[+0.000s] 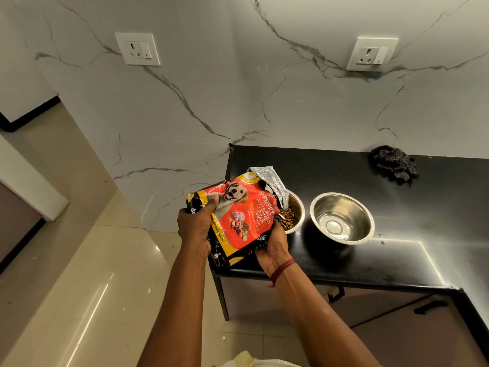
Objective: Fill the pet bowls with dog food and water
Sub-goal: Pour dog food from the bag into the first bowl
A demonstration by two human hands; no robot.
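An orange and black dog food bag (238,218) with a puppy picture is tipped to the right, its torn silver mouth over a steel bowl (297,207). Brown kibble (288,219) lies in that bowl, which the bag partly hides. My left hand (195,226) grips the bag's bottom end, thumb on its front. My right hand (274,247) holds the bag from below near its open end. A second steel bowl (342,218) stands just to the right with nothing in it.
Both bowls sit on a black countertop (370,260) against a marble wall with two sockets (137,49). A dark checked cloth (394,164) lies at the back right. The counter's left edge drops to a tiled floor (92,274). Cabinet handles (430,307) are below.
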